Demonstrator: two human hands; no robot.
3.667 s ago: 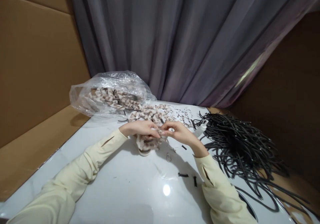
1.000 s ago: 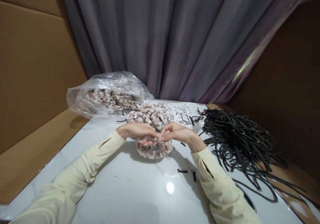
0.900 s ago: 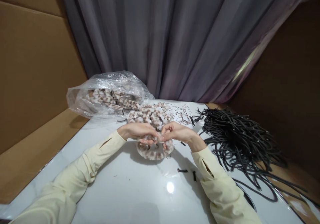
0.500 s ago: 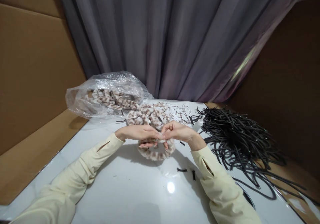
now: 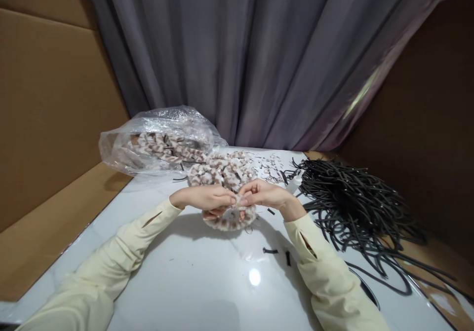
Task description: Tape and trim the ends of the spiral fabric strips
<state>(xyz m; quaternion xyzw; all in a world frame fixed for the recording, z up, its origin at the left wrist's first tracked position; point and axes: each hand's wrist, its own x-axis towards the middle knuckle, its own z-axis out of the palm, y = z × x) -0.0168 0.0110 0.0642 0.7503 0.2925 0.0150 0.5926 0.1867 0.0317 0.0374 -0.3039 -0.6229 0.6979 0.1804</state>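
A fluffy ring [image 5: 226,224] in cream and brown, looking like a plush hair scrunchie, hangs in a loop below my hands above the white table. My left hand [image 5: 207,198] pinches its top edge from the left. From the right, my right hand [image 5: 261,194] pinches the same edge, fingertips close to the left ones. What lies between the two pinches is too small to make out. Just behind my hands is a pile of similar fluffy rings [image 5: 213,170].
A clear plastic bag [image 5: 122,146] with more fluffy rings stands at the back left. Black cords [image 5: 355,207] heap up on the right, near a white bottle [image 5: 295,183]. Short black pieces [image 5: 270,251] and small scraps [image 5: 272,165] lie on the white table [image 5: 177,281].
The ring has risen slightly and tilted under my hands. Both hands keep their pinch at nearly the same spot.
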